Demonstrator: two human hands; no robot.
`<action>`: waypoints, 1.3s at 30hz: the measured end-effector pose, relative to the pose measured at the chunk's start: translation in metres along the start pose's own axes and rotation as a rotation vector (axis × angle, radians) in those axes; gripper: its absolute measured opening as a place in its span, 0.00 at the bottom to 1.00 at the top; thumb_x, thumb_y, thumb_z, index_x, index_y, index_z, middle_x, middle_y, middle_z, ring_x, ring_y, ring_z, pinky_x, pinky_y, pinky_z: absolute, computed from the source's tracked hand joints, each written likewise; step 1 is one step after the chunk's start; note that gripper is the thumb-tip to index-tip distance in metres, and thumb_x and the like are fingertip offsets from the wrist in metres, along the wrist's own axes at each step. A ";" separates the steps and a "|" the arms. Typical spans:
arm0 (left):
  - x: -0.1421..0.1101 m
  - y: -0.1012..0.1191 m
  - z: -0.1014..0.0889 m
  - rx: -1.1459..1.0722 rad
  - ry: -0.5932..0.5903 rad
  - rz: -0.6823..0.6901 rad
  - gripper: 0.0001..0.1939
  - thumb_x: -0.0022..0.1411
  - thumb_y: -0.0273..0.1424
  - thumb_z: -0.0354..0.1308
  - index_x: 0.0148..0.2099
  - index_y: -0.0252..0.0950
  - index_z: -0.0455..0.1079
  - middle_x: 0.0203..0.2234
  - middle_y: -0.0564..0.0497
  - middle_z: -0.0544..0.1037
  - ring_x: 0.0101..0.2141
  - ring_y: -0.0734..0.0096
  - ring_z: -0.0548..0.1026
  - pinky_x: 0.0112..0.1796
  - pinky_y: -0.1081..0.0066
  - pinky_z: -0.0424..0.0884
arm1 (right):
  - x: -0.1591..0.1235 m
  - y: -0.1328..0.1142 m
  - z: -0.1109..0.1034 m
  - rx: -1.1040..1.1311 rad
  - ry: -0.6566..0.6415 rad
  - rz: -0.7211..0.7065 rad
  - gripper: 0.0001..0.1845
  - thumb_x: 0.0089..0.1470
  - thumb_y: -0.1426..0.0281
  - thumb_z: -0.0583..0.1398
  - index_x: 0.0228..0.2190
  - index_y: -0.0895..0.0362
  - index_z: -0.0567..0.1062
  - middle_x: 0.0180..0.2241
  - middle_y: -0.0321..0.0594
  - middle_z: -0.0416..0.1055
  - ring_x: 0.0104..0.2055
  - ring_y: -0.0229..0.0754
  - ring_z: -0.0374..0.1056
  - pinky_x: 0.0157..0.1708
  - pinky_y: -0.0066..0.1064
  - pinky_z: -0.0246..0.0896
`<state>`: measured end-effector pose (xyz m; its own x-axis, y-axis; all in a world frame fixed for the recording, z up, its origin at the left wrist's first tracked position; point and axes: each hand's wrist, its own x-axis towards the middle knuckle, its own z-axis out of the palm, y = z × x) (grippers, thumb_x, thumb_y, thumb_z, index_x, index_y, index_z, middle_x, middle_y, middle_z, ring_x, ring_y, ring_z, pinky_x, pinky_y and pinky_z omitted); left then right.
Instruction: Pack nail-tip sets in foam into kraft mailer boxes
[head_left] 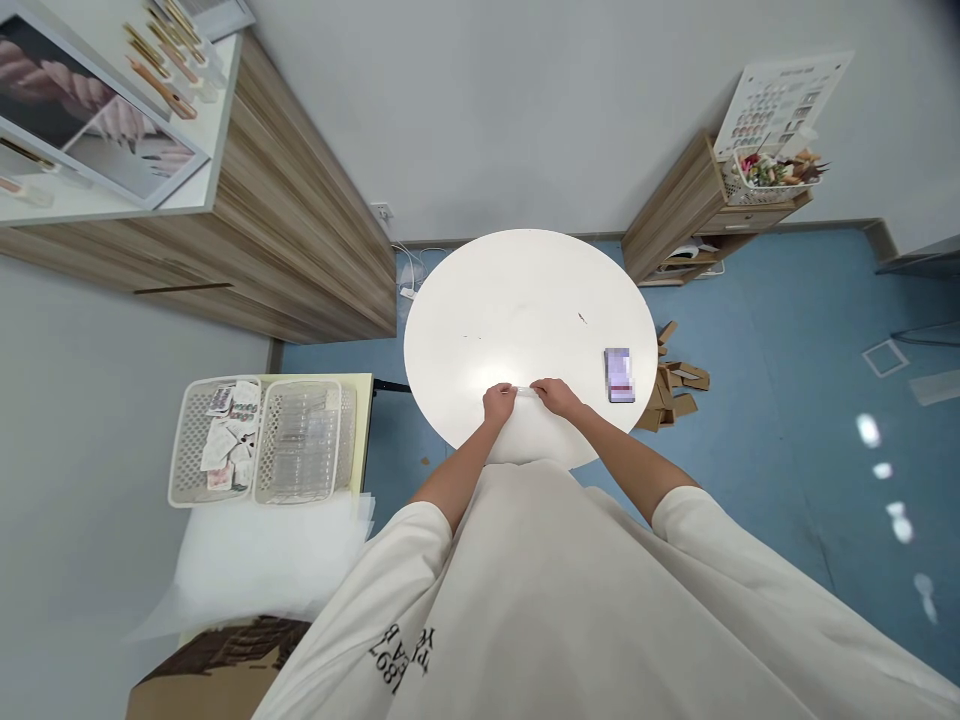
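Observation:
At the near edge of the round white table [525,290], my left hand [499,402] and my right hand [555,395] are a short way apart. Both sets of fingers are closed on a whitish, see-through sheet [528,430], one hand at each end of its far edge. That edge looks folded or rolled into a narrow strip; whether something is wrapped inside cannot be made out. The rest of the sheet spreads from the strip towards my body. To the right of my right hand lies a purple, blurred rectangular item [619,374].
Left of me, a side table [362,420] bears a basket with small packets [178,450], a basket of clear plastic cases [259,470] and translucent sheets [262,560]. Cardboard pieces [675,385] lie on the floor at right. Wooden cabinets [315,200] stand by the wall.

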<state>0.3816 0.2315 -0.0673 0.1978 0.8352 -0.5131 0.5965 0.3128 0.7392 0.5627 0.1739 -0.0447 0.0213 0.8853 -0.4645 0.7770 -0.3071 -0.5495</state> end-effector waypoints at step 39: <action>-0.030 -0.048 0.003 -0.020 -0.093 -0.034 0.21 0.59 0.20 0.57 0.55 0.37 0.70 0.53 0.42 0.77 0.50 0.62 0.76 0.53 0.64 0.69 | -0.019 0.013 0.063 0.245 0.139 0.292 0.19 0.63 0.76 0.51 0.51 0.54 0.73 0.53 0.42 0.74 0.53 0.43 0.71 0.51 0.32 0.65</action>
<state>0.3498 0.1903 -0.0887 0.2499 0.7786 -0.5757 0.5885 0.3500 0.7288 0.5331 0.1310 -0.0871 0.3169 0.7823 -0.5363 0.5528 -0.6118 -0.5658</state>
